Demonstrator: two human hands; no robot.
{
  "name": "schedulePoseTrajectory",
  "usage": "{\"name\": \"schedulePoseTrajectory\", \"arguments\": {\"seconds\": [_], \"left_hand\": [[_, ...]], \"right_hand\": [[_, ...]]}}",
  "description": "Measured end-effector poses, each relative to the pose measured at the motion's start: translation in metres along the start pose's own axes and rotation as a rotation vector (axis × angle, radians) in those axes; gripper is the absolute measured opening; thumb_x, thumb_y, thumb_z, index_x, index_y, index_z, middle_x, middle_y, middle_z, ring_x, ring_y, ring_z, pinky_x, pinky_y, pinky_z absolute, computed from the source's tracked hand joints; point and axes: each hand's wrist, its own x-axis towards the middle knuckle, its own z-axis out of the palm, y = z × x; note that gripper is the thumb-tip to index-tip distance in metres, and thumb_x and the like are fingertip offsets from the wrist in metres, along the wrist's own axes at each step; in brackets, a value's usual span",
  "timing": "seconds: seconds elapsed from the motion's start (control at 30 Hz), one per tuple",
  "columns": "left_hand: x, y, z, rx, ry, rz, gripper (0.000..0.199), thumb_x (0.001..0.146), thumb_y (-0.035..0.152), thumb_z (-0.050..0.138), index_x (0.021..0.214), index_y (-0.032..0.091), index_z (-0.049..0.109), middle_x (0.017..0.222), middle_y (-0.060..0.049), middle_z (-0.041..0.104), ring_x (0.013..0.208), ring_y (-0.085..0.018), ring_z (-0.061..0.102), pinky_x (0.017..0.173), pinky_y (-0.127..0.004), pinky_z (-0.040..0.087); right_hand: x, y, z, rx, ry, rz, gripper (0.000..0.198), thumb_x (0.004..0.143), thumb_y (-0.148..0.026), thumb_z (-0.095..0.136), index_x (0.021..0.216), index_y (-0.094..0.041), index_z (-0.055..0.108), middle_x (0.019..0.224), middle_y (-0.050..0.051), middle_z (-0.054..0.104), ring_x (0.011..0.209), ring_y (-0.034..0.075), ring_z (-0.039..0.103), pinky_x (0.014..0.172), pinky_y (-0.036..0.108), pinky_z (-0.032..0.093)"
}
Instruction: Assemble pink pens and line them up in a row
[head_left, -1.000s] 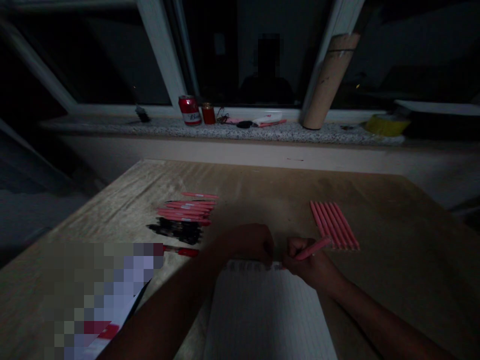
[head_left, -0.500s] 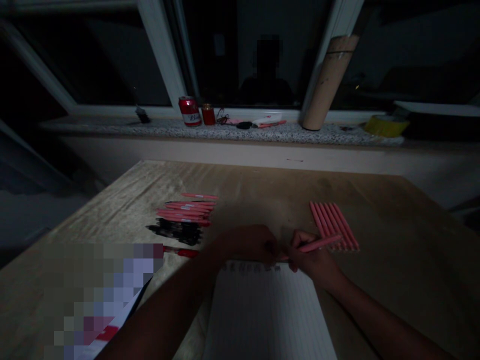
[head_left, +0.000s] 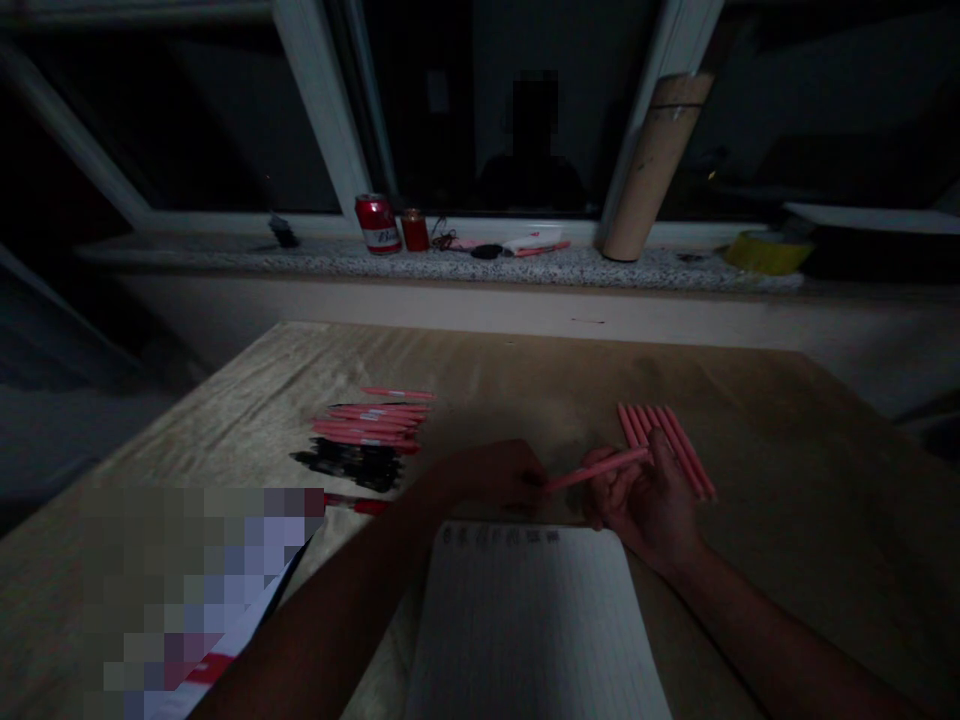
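Note:
A pink pen (head_left: pixel 600 466) lies slanted between my two hands, above the top edge of a lined notebook (head_left: pixel 532 630). My left hand (head_left: pixel 506 474) is closed on its lower left end. My right hand (head_left: pixel 649 500) holds the upper right end, thumb raised against it and fingers curled below. Dark handwritten marks run along the top of the notebook page. Just behind my right hand, several pink pens (head_left: pixel 686 450) lie side by side in a neat row, partly covered by that hand.
Left of centre are a pile of pink pens (head_left: pixel 367 427), a pile of black pens (head_left: pixel 356 465) and a red pen (head_left: pixel 371 506). A partly blurred-out sheet (head_left: pixel 247 625) lies front left. The windowsill behind holds a red can (head_left: pixel 378 224), a cardboard tube (head_left: pixel 660 165) and yellow tape (head_left: pixel 769 252).
My right hand has gone from a writing-like grip low at the notebook's top edge to holding the pen's upper end, palm turned up. The pen has lifted clear of the page, its left end now at my left hand.

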Motion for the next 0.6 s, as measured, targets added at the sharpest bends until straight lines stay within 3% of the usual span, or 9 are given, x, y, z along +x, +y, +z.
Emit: {"name": "schedulePoseTrajectory", "arguments": {"seconds": [0.2,0.33,0.47,0.6], "left_hand": [[-0.001,-0.001,-0.001,0.001,-0.014,-0.027,0.023,0.072,0.030,0.057,0.064,0.009,0.061,0.050,0.004,0.050,0.046,-0.006,0.042,0.046,-0.017,0.028],[-0.005,-0.006,-0.008,-0.148,0.032,0.015,0.028,0.075,0.037,0.056,0.072,0.010,0.064,0.055,0.003,0.055,0.050,-0.006,0.047,0.049,-0.016,0.033],[-0.010,-0.011,-0.020,-0.321,0.184,0.074,0.035,0.078,0.041,0.054,0.078,0.008,0.064,0.061,-0.001,0.059,0.053,-0.007,0.051,0.054,-0.018,0.038],[-0.010,-0.013,-0.025,-0.513,0.405,0.123,0.036,0.075,0.038,0.059,0.094,0.008,0.062,0.059,0.000,0.057,0.051,-0.007,0.052,0.051,-0.019,0.040]], "right_hand": [[0.000,0.001,-0.002,0.008,-0.010,0.041,0.061,0.074,-0.072,0.028,0.068,-0.019,0.057,0.043,-0.001,0.044,0.037,0.015,0.046,0.040,0.028,0.040],[0.002,0.001,-0.007,0.084,0.011,0.028,0.059,0.077,-0.068,0.031,0.073,-0.018,0.063,0.048,0.001,0.050,0.041,0.015,0.048,0.042,0.028,0.042],[0.005,0.001,-0.012,0.110,0.018,-0.040,0.045,0.079,-0.056,0.041,0.078,-0.017,0.066,0.055,0.002,0.055,0.047,0.015,0.050,0.047,0.029,0.044],[0.007,0.003,-0.014,-0.057,0.028,-0.128,0.024,0.074,-0.038,0.060,0.082,-0.016,0.065,0.056,0.001,0.057,0.047,0.012,0.049,0.050,0.027,0.043]]}}
